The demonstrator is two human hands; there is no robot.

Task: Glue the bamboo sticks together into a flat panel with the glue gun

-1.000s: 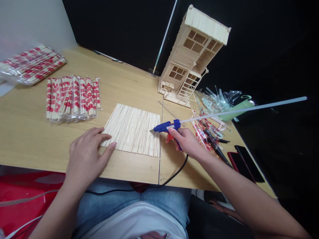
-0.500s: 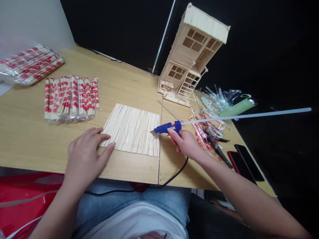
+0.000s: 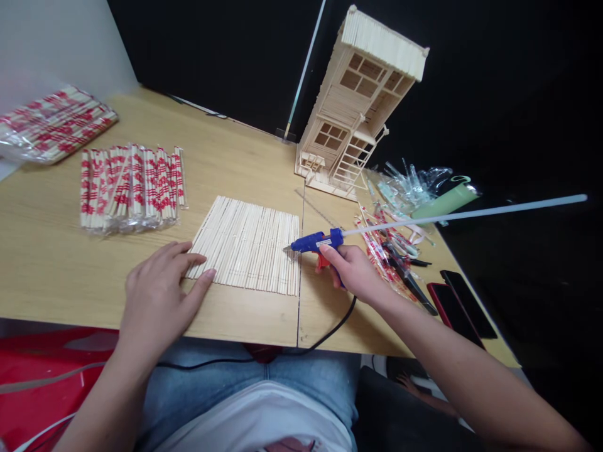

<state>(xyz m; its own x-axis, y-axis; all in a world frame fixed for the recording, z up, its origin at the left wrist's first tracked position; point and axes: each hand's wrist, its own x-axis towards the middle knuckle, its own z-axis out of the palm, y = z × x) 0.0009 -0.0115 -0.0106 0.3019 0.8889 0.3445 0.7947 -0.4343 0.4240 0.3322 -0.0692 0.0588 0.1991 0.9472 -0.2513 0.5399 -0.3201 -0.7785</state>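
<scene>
Gripping a blue hot-glue gun (image 3: 313, 242) in the right hand (image 3: 351, 269), closed around it (head view). Pointing the nozzle (image 3: 288, 248) left over the right side of the stick panel (image 3: 245, 245), gun's long axis running left-right. Resting the half-open left hand (image 3: 160, 295), grasping nothing, on the panel's near-left corner. Locating the panel: flat on the surface (image 3: 254, 317), between and ahead of both hands, nearer the left, with stick direction fore-and-aft.

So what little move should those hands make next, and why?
Perhaps the right hand should draw the hot-glue gun slightly along the mat of wooden sticks: its nozzle is over the mat near the right edge, and the left hand touches the near left corner, apparently steadying it.
</scene>
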